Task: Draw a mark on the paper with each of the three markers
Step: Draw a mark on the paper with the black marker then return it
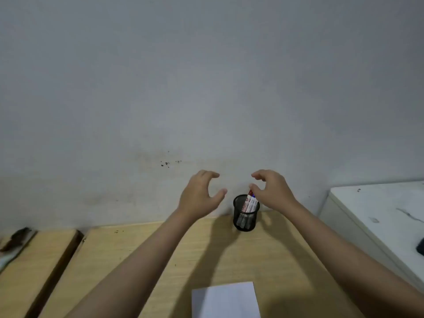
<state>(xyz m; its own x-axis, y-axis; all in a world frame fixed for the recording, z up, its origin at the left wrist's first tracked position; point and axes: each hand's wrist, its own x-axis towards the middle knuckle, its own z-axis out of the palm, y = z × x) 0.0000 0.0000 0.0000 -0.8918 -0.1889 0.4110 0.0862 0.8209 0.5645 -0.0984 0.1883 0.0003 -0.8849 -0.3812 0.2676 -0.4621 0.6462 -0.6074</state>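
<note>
Just below the right hand [271, 191] stands a black wire-mesh pen cup [246, 213], a round cylinder on the far part of the wooden table [142, 255], close to the wall [206, 76]. Inside it lean the markers [249, 204], white-barrelled with red and blue printing, their upper ends rising past the rim and their lower ends showing grey through the mesh; how many there are cannot be told. The right thumb tip is at the topmost marker end, touching it or just short of it, while the other fingers curl above in a loose, narrow claw that grips nothing firmly.

Left of the cup and slightly higher, the left hand [199, 193] hovers spread wide, fingers arched and thumb pointing toward the cup, holding nothing and apart from the mesh.

Well nearer the person than both hands, between the forearms, lies the sheet of white paper [226, 301], flat, rectangular and smooth, with no marks visible on the part in view.

Pale wood grain covers the tabletop, which has a dark gap running along its left side. Right of the right forearm sits a white cabinet [376, 210] with a scuffed top.
</note>
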